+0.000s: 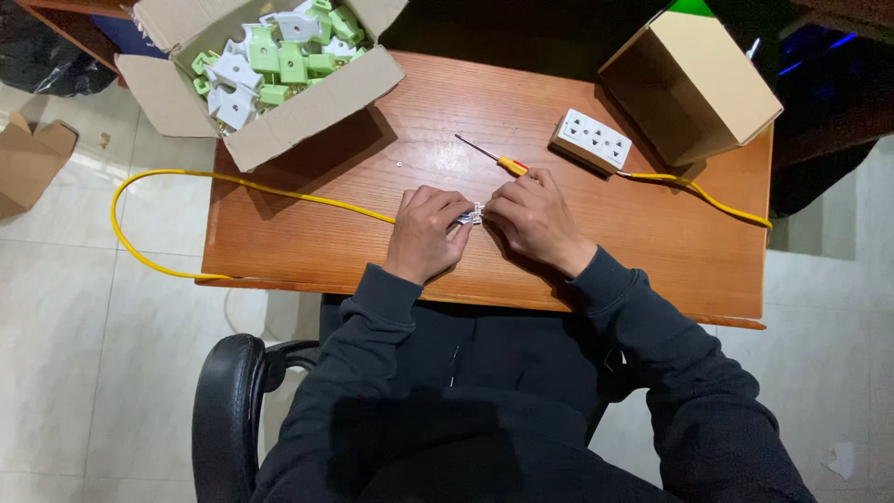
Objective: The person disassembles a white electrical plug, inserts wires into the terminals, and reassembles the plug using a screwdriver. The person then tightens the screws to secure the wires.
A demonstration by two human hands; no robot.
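Desk [652,251]: wooden, reddish-brown, carries all items listed below.
Open carton [270,130]: cardboard, at the far left corner of the desk, flaps spread, filled with green and white plastic parts [275,61].
Closed box [694,84]: plain cardboard, at the far right corner, tilted.
Yellow cable [168,177]: runs from the hands leftward, loops off the desk edge over the tiled floor and returns under the front edge; a second stretch leaves the socket block to the right.
Socket block [591,142]: white, multi-outlet, lies just beside the closed box, yellow cable attached.
Screwdriver [494,158]: thin shaft, yellow-orange handle, lies on the desk just beyond the right hand.
Left hand [426,233]: fingers curled, pinching the small white part at the cable end.
Right hand [533,219]: fingers curled, gripping the same part from the other side.
Small white part [471,216]: held between both hands, mid-desk near the front edge; detail too small to tell.
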